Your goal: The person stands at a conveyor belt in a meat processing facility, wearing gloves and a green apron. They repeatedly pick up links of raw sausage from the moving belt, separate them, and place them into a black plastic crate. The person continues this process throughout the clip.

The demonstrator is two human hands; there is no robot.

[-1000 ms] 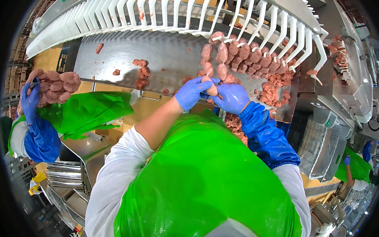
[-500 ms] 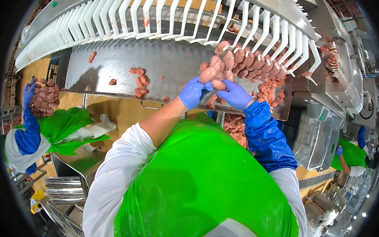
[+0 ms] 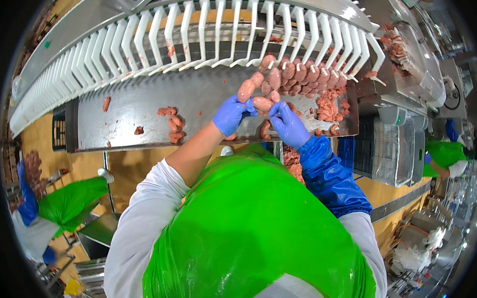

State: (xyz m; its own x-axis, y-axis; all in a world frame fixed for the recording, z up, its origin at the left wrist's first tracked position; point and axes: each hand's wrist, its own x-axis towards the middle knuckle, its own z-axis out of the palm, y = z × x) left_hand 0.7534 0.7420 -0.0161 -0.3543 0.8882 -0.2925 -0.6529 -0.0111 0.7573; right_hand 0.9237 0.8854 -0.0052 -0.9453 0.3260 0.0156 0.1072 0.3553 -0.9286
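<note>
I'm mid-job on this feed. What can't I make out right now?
All in the head view:
- Palms of the left hand and right hand at the sausage links: hidden by the hands' own backs.
- Lower meat: covered by the green apron and blue sleeve.
- Far-left co-worker's sausage bundle: blurred.
- Far-right co-worker's hand: too small.

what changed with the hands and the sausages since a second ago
The left hand and right hand have spread apart, with a sausage link now lying crosswise between them. The co-worker at left appears farther off. The view has turned too. Unchanged: both hands at the chain, linked sausages on the white hooks, loose meat on the metal tray.
</note>
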